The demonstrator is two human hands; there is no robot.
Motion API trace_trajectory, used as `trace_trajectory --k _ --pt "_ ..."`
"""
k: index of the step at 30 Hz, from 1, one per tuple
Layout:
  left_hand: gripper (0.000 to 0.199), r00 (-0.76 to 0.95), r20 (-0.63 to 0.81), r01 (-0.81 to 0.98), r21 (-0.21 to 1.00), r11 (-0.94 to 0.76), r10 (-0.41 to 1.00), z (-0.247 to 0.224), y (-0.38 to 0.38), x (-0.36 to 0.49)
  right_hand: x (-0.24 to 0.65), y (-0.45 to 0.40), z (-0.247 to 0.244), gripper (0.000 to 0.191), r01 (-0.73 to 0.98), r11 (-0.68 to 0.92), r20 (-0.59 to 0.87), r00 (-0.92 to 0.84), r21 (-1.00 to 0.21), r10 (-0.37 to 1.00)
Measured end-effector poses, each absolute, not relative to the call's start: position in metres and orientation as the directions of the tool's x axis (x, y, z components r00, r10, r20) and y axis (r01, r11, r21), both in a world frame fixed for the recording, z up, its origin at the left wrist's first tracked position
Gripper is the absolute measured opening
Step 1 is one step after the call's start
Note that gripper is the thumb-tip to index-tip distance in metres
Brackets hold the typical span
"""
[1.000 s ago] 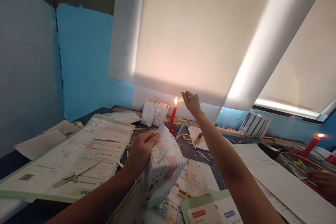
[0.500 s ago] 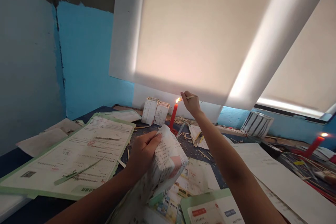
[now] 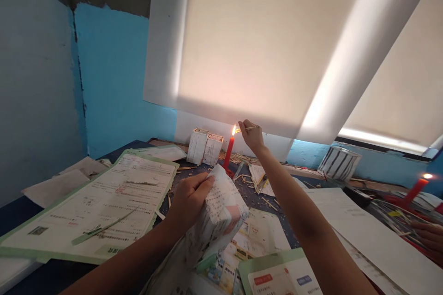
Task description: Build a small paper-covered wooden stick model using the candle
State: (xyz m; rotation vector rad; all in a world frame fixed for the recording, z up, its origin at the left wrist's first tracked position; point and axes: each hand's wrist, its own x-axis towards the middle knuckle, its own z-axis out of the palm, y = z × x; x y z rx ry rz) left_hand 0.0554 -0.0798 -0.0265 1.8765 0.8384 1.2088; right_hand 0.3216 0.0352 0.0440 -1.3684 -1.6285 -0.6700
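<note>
My left hand [image 3: 192, 196] is closed on a box-shaped form wrapped in printed paper [image 3: 224, 212], held tilted over the table. My right hand [image 3: 252, 134] reaches farther out and pinches a thin wooden stick [image 3: 249, 128]. The stick's tip is at the flame of a lit red candle [image 3: 229, 153], which stands upright. Just left of the candle, two paper-covered boxes [image 3: 204, 146] with wooden edges stand side by side. Where the tip meets the flame, glare hides the detail.
Green-edged printed sheets [image 3: 138, 184] lie at left. Stick bits [image 3: 247, 179] and a knife [image 3: 263, 182] lie mid-table. White paper [image 3: 374, 230] is at right, with a striped box [image 3: 339, 163] and another lit red candle [image 3: 415, 191]. Another person's hand [image 3: 431, 237] shows at the right edge.
The candle flame stands taller and clearer beside the stick. My hands have hardly moved; the wrapped form has turned slightly. The other person's hand shows more at the right edge.
</note>
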Motion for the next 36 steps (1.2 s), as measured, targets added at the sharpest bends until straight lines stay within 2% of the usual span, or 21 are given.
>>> trace_trajectory --k 36 --pt "0.034 0.355 0.463 0.138 0.833 -0.536 0.812 -0.0292 -0.0773 0.0555 0.3173 0.0386 0.0398 0.034 0.972 0.183 0.884 0.050 -0.151 0.464"
